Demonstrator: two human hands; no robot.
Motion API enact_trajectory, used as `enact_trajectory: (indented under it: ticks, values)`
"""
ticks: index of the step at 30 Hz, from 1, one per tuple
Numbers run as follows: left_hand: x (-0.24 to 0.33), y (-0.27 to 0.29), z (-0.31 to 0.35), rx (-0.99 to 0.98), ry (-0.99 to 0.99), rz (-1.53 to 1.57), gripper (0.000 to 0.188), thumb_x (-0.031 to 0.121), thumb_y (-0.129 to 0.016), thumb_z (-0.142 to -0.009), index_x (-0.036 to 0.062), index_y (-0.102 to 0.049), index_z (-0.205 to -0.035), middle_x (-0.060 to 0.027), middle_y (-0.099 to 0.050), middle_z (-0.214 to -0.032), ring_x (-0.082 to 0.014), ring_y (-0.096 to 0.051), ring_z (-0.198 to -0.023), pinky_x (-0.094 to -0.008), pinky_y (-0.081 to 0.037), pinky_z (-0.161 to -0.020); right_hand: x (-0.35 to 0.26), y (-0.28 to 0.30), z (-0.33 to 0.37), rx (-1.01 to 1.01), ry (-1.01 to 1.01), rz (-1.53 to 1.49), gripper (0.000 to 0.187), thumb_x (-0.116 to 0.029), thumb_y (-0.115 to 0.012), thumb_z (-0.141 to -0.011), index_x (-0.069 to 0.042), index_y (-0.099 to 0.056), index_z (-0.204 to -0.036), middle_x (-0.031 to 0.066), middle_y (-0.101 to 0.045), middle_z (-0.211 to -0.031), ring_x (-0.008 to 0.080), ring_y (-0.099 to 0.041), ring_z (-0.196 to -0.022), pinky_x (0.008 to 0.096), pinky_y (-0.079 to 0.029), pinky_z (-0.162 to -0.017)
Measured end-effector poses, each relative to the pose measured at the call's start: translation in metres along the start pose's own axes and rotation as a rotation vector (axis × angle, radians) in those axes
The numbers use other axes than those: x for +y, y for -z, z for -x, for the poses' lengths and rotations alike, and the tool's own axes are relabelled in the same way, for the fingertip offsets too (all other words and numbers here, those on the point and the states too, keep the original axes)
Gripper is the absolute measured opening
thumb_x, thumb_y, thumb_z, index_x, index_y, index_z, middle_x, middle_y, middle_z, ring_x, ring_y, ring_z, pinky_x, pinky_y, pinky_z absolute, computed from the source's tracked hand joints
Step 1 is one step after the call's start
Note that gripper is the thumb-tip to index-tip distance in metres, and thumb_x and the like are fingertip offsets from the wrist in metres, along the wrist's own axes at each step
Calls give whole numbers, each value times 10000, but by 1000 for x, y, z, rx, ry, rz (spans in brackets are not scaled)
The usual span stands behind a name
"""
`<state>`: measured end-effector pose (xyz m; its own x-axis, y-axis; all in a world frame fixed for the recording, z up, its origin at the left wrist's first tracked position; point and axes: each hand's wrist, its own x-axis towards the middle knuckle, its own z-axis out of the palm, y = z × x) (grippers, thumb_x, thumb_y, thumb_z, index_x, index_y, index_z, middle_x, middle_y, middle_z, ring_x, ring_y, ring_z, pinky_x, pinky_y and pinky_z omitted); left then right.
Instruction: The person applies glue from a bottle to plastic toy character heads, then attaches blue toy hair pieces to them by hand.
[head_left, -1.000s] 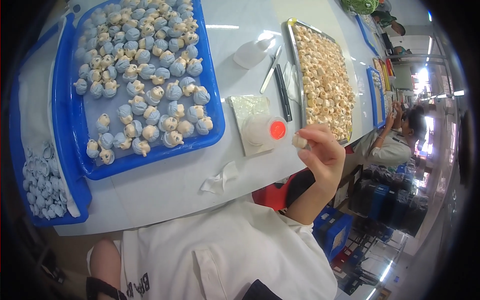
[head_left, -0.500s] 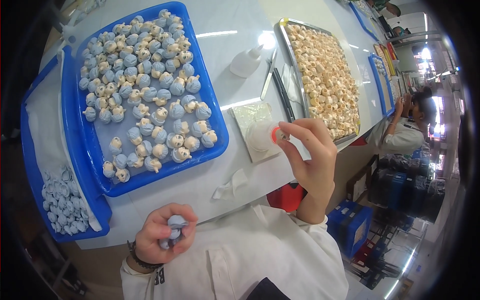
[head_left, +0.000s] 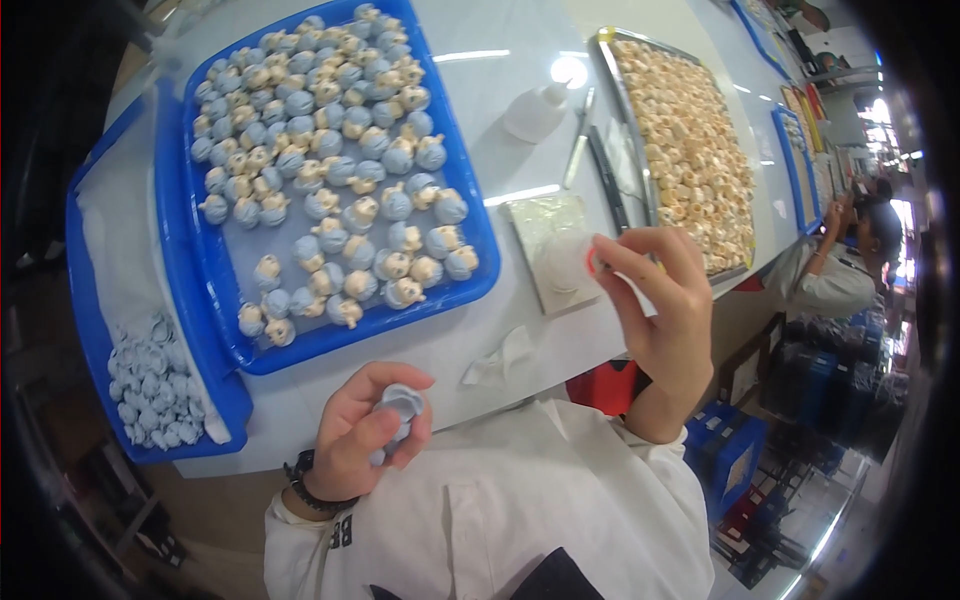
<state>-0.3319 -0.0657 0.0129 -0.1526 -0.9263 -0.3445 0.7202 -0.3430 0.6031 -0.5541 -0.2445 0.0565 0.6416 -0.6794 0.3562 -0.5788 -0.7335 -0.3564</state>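
My left hand (head_left: pixel 352 432) is closed around pale blue-grey hair pieces of doll heads. The uppermost hair piece (head_left: pixel 402 400) shows its hollow side, and more blue-grey shows below it between the fingers. My right hand (head_left: pixel 668 315) pinches a small cream doll face piece, now almost hidden by the fingertips, at the red-rimmed mouth of a translucent white jar (head_left: pixel 563 262). The jar lies tilted on a pale square block (head_left: pixel 530 215). Left of it, a large blue tray (head_left: pixel 480 265) holds many small doll heads with blue-grey hair.
A metal tray (head_left: pixel 640 150) of hollow cream pieces stands at the right. Behind the jar are a squeeze bottle (head_left: pixel 535 113), tweezers (head_left: pixel 578 145) and a black pen-like tool (head_left: pixel 607 180). Loose hair pieces (head_left: pixel 155 385) fill a left-hand bin. Crumpled tissue (head_left: pixel 502 358) lies near the front edge. Another person sits far right.
The view has shifted, so the table things appear further right. In my left hand the upper hair piece has turned to show its hollow. My right fingertips now cover the face piece at the jar.
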Motion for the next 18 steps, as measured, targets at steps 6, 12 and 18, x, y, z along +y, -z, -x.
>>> enact_trajectory:
  ticks: [6, 12, 18]
  values:
    - [5, -4, -3, 4, -31, -2, 538, 290, -420, -902, -80, -366, -1289, -119, -584, -903, -93, -463, -555, -196, -364, -502, 2, -4, 15, 108, -59, -30, 267, 22, -701, -632, -59, -654, -882, 61, -595, -792, 226, -531, -738, 320, -376, -658]
    - [1, 0, -1, 3, -57, -32, 499, 274, -405, -921, -76, -389, -1277, -176, -604, -964, -85, -454, -532, -192, -379, -509, 2, -9, 21, 178, -81, -56, 267, 22, -713, -617, -58, -661, -867, 61, -605, -779, 222, -533, -727, 310, -386, -663]
    - [-2, 4, -3, -41, -61, -24, 409, 210, -442, -925, -41, -415, -1246, -216, -596, -1057, -71, -436, -523, -186, -386, -518, 3, -11, 29, 241, -94, -90, 290, 37, -716, -608, -56, -666, -878, 60, -611, -784, 212, -542, -726, 303, -394, -678]
